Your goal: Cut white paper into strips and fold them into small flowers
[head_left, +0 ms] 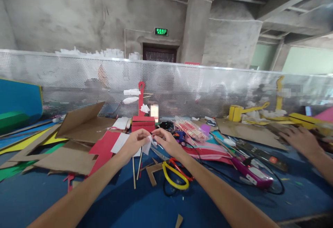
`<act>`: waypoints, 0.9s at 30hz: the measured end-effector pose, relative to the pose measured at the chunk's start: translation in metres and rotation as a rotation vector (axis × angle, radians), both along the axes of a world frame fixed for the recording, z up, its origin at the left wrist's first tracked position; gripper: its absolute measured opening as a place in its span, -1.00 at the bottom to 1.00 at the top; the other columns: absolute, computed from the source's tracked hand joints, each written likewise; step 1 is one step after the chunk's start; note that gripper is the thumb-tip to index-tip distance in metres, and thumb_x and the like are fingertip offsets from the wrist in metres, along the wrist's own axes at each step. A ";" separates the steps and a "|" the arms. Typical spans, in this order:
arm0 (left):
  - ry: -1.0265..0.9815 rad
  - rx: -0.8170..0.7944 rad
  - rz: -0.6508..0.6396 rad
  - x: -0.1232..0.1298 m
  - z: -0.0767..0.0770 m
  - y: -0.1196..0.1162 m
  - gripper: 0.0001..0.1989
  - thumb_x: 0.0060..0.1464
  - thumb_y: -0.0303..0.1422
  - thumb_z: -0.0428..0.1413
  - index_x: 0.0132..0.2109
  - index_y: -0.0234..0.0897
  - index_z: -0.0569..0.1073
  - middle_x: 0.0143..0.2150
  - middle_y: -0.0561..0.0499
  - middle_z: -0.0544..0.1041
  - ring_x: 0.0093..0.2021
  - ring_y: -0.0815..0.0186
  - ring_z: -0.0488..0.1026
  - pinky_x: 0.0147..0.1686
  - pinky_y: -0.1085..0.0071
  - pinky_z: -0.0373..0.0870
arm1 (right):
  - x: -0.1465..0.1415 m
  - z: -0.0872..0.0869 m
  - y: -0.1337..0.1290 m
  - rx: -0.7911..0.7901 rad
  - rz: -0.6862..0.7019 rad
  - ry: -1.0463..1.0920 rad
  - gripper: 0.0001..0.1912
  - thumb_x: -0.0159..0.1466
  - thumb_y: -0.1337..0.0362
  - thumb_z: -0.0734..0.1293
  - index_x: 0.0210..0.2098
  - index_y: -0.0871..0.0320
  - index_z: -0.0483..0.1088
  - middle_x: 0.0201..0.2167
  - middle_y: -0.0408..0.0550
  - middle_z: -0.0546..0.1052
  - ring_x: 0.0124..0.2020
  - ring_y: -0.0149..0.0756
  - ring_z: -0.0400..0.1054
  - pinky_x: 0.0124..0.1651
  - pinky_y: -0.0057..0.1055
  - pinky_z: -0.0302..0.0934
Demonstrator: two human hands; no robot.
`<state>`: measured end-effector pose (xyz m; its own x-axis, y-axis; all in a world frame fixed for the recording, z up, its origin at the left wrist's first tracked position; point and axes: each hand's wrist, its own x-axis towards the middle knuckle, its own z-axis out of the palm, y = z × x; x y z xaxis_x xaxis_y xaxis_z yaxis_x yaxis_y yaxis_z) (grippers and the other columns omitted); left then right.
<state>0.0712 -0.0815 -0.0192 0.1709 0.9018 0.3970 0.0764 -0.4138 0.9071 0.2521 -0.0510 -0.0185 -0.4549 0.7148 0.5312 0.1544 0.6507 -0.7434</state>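
Note:
Over the middle of the blue table, my left hand (134, 144) pinches a small piece of thin white paper (147, 147). Opposite it, the closed fingertips of my right hand (168, 143) meet the same white piece. Thin wooden sticks (138, 167) lie just under my left hand. Right behind my fingers sits a red paper box (143, 121), with a tall red strip (141, 98) rising from it and white tufts at its side. Scissors (175, 183) with a yellow and an orange-red handle rest below my right wrist.
Brown cardboard (69, 157) and red card (105, 148) cover the left side. A bag of red-and-white sticks (191, 129), a purple device (252, 174) with a black cable and a power strip (262, 155) lie right. Another person's hand (303, 141) reaches in near yellow cardboard pieces (235, 112). A perforated metal screen (169, 82) stands behind.

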 end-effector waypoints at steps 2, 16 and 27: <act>-0.078 -0.041 0.001 -0.002 -0.002 0.003 -0.77 -0.06 -0.26 0.20 -0.30 -0.30 0.40 -0.43 0.04 0.48 -0.42 0.36 0.39 -0.37 0.46 0.28 | 0.001 0.000 -0.001 -0.031 0.025 -0.014 -0.79 0.27 0.24 0.25 -0.14 0.17 0.40 -0.26 -0.04 0.51 -0.22 -0.31 0.39 -0.17 -0.41 0.26; 0.019 0.045 0.125 0.004 -0.008 0.003 -0.75 -0.01 -0.31 0.14 -0.15 -0.30 0.46 -0.30 -0.01 0.49 -0.29 0.31 0.40 -0.25 0.41 0.30 | -0.009 -0.013 0.000 -0.147 0.160 -0.085 -0.86 0.18 0.25 0.31 -0.43 0.21 0.38 -0.51 -0.12 0.47 -0.48 -0.37 0.32 -0.39 -0.48 0.17; 0.262 0.219 0.128 -0.003 -0.007 0.004 -0.86 0.07 -0.43 0.00 -0.21 -0.30 0.40 -0.34 0.02 0.48 -0.34 0.34 0.41 -0.33 0.46 0.29 | -0.006 -0.008 -0.001 0.020 0.031 -0.258 -0.79 0.22 0.29 0.21 -0.53 0.21 0.30 -0.61 -0.21 0.32 -0.56 -0.46 0.16 -0.48 -0.53 -0.01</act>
<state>0.0687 -0.0776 -0.0264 0.1835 0.8207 0.5411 0.3582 -0.5684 0.7406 0.2461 -0.0523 -0.0260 -0.5986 0.6889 0.4089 0.3171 0.6725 -0.6687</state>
